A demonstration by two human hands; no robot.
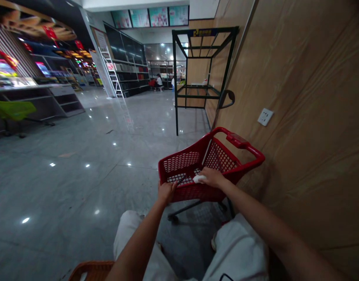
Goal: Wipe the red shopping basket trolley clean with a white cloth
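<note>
A red plastic shopping cart [181, 160] with lattice sides stands right in front of my knees, its handle toward the wooden wall. My left hand [166, 192] is closed over the cart's near rim at its left end. In my right hand [212, 177] is a white cloth [199, 179], bunched under the fingers at the near rim, partly over the basket. The cart's dark wheeled legs show below, between my legs.
A wood-panelled wall [308, 97] with a socket [265, 117] rises close on my right. Beyond the cart stands a dark metal frame rack [176, 78]. An orange-brown basket [91, 267] is at my lower left. Farther off are a green cart [13, 110], a ladder [116, 80] and a crouching person [159, 81].
</note>
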